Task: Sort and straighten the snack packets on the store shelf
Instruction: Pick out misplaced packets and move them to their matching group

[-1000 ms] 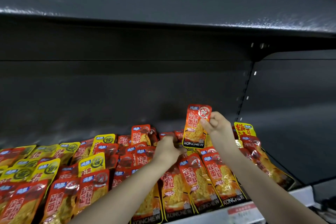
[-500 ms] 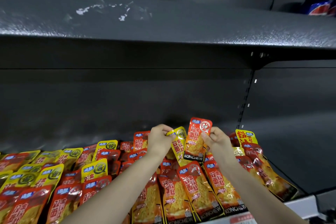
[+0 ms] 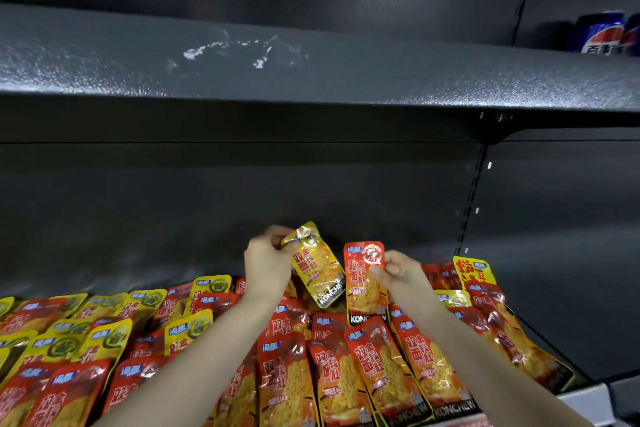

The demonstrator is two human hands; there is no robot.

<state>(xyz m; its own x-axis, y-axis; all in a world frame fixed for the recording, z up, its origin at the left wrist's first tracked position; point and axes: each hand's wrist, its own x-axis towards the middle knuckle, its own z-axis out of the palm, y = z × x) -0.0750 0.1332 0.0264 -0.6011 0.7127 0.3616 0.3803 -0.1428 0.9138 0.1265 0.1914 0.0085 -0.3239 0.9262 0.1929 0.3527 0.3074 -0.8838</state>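
1. Fingers (image 3: 277, 236) of the left hand (image 3: 266, 265), centre of frame: curled, pinching the top corner of a yellow packet (image 3: 318, 270), which hangs tilted above the pile.
2. Fingers (image 3: 384, 274) of the right hand (image 3: 401, 274), just right of centre: pinching the upper right edge of a red packet (image 3: 363, 279), held upright. Whether its lower end touches the row beneath cannot be told.
3. Lower left: yellow packets (image 3: 104, 340) mixed among red ones, overlapping and askew. Judged unsorted.
4. Lower centre: red rows (image 3: 346, 374), faces forward, overlapping fairly evenly. Judged largely straightened.
5. Lower right: red packets slumped toward the shelf end, with a differently printed yellow pack (image 3: 472, 270) standing behind them. Judged not yet dealt with.
6. Lower right corner: front rim of the store shelf (image 3: 581, 402). Across the top: upper shelf (image 3: 311, 73), with a blue can (image 3: 602, 33) at upper right.
7. Progress, as a judgement: partway. Both lifted packets await placing; the yellow one likely belongs with the left group, and both sides need sorting.
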